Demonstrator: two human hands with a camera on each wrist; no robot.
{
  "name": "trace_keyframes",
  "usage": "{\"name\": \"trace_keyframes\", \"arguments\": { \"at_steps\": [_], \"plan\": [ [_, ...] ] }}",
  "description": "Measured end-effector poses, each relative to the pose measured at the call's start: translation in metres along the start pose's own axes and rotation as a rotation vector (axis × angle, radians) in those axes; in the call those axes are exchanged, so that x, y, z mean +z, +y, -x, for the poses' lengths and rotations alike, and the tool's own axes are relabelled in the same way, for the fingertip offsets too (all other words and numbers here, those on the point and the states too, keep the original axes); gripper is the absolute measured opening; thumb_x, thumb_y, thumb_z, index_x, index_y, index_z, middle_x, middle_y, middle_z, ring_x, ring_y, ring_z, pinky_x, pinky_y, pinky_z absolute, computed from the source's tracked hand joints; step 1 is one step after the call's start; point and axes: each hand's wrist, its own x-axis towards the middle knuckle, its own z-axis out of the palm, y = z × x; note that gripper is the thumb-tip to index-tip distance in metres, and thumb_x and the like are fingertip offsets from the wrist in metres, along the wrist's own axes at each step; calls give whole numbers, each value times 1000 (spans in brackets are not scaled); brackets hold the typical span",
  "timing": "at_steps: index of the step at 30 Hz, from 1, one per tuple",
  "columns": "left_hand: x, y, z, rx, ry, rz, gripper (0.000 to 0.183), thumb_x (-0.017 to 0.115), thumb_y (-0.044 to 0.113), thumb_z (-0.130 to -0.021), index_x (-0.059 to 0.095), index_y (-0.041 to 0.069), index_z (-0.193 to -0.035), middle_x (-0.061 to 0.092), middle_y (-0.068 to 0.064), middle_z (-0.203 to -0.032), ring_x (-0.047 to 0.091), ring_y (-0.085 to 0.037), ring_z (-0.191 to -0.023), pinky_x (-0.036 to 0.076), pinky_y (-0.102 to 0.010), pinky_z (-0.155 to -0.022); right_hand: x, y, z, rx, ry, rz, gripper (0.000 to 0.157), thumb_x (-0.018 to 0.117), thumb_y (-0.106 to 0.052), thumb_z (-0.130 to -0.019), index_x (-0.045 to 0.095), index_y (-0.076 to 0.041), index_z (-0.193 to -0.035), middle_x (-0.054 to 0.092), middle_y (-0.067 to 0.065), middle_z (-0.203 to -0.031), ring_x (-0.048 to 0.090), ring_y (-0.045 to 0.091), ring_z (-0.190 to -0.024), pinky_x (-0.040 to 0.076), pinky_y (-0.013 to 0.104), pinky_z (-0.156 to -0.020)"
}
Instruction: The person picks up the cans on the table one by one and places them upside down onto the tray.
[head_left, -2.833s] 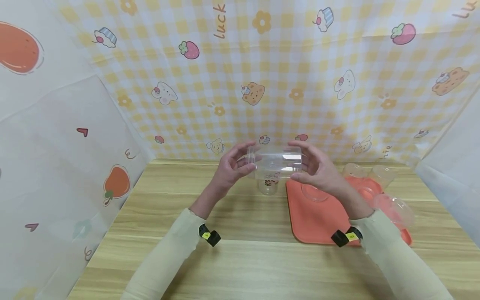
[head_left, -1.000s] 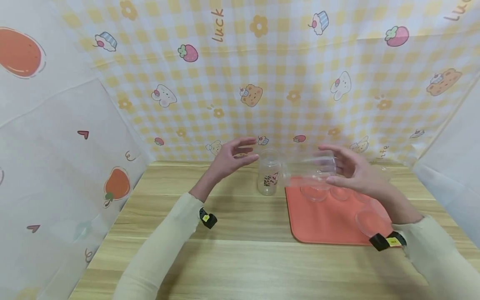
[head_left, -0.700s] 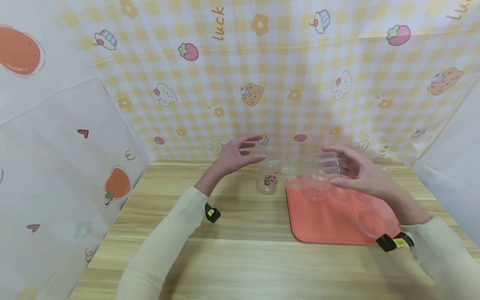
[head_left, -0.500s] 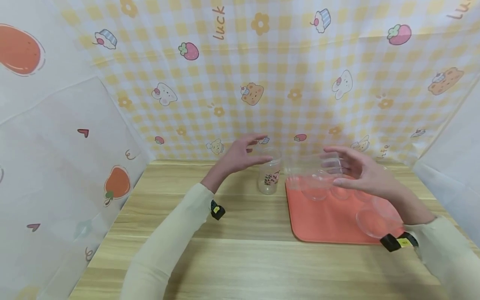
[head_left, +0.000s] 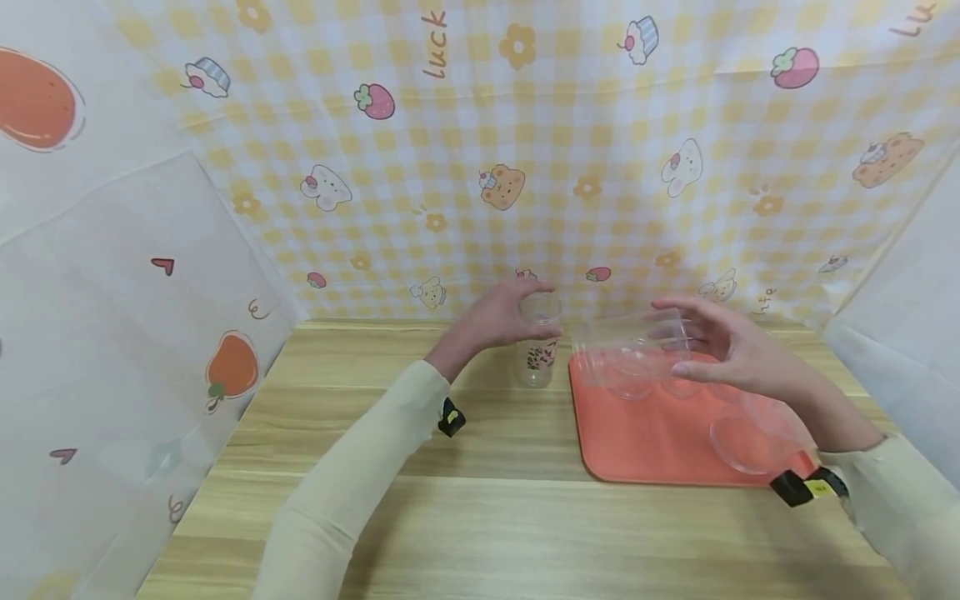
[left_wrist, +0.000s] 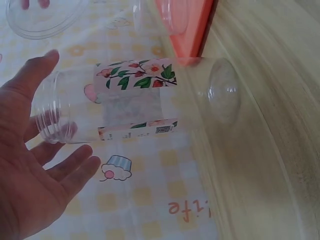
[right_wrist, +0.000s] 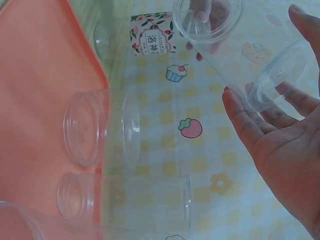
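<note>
A clear plastic jar (head_left: 535, 379) with a flowered label (left_wrist: 135, 77) stands upright on the wooden table. My left hand (head_left: 495, 321) is around its neck, thumb on one side and fingers on the other. In the left wrist view the thumb looks slightly apart from the jar; whether the hidden fingers touch it I cannot tell. My right hand (head_left: 738, 350) holds a second clear jar (head_left: 626, 346), unlabelled, by its base end. This jar lies nearly level in the air above the tray's back-left part, its mouth toward the left.
An orange-red tray (head_left: 652, 454) lies on the right of the table (head_left: 480, 533). Several clear jars stand on it, among them a jar (head_left: 738, 446) at front right and a jar (right_wrist: 82, 130) near its back edge. A checked cloth (head_left: 585, 125) hangs behind.
My left hand let go of the second jar and moved right to the labelled jar's neck. My right hand carried the second jar to the right, over the tray.
</note>
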Motion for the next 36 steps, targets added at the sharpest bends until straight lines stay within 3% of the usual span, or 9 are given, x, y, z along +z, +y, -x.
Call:
{"name": "trace_keyframes", "arguments": {
  "at_steps": [7, 18, 28, 36],
  "plan": [
    [1, 2, -6, 1, -35, -46, 61, 80, 41, -89, 60, 13, -139, 63, -1, -133, 60, -19, -116, 49, -30, -97, -1, 1, 3, -5, -1, 17, 81, 70, 21, -83, 36, 0, -153, 43, 24, -147, 53, 27, -129, 48, 28, -102],
    [-12, 25, -17, -76, -184, -175, 52, 80, 37, -89, 62, 10, -129, 63, -6, -133, 56, -23, -123, 47, -33, -101, -4, 2, 6, 32, -3, 99, 80, 74, 17, -83, 39, -1, -152, 48, 17, -146, 57, 24, -125, 49, 25, -100],
    [-17, 35, -21, -132, -234, -251, 49, 81, 36, -89, 64, 11, -127, 64, -5, -127, 58, -20, -113, 50, -34, -93, -9, -2, 8, 63, -24, 167, 82, 77, 14, -82, 40, -5, -153, 49, 18, -144, 58, 22, -123, 51, 24, -96],
    [-18, 44, -25, -161, -271, -304, 43, 81, 34, -89, 64, 13, -123, 64, -5, -125, 59, -19, -110, 51, -31, -88, -18, -6, 14, 96, -59, 244, 80, 80, 8, -81, 44, -9, -150, 51, 8, -143, 59, 19, -121, 52, 22, -93]
  ]
}}
